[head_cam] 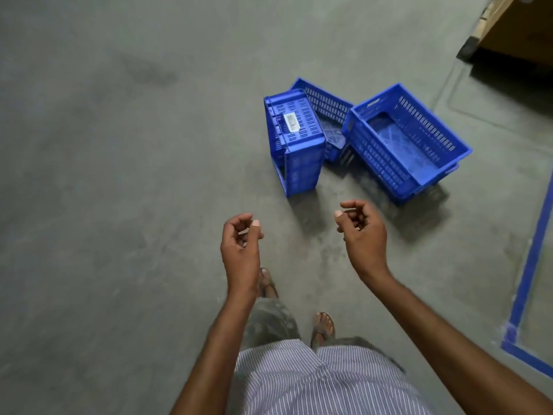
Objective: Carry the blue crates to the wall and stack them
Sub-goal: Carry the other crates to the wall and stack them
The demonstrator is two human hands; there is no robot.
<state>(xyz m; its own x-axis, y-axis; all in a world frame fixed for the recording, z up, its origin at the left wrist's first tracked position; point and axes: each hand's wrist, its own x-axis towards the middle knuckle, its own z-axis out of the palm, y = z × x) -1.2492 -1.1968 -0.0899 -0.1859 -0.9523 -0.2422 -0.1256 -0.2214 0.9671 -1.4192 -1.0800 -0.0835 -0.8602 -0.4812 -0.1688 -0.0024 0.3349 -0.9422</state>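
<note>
Three blue slatted plastic crates lie in a loose cluster on the grey concrete floor ahead of me. The left crate is tipped on its side with a white label on its upper face. Behind it a second crate is tilted and partly hidden. The right crate stands upright, mouth up, slightly tilted. My left hand and my right hand hover in front of the crates with fingers loosely curled, holding nothing and touching nothing.
A wooden pallet or shelf base sits at the top right corner. Blue floor tape marks a zone along the right edge. My sandalled feet show below my hands. Bare floor extends to the left.
</note>
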